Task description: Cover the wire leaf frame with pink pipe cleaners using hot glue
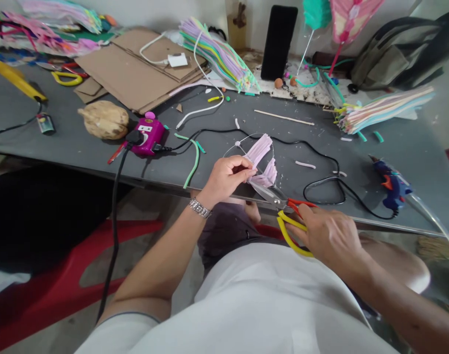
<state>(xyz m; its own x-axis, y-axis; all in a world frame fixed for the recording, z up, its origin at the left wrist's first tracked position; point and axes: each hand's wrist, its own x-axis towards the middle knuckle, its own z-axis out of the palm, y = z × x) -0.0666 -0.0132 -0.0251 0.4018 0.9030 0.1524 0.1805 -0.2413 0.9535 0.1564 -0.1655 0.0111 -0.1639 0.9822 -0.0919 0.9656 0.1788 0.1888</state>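
Observation:
Near the table's front edge my left hand (230, 178) pinches a pale purple piece (259, 150) made of bundled fuzzy strips, with a thin wire loop around it. A second purple bundle (269, 174) spreads to the right of my fingertips. My right hand (329, 231) is wrapped round the red and yellow handles of the scissors (276, 199). The scissor blades point up and left, close beneath the purple piece and my left fingertips. Whether the blades touch the piece is hard to tell.
A black cable crosses the grey table (224, 118) behind my hands. To the right lies a blue glue gun (392, 184); to the left are a magenta power socket (148, 135) and a brown lumpy object (103, 119). A phone (279, 42) stands at the back.

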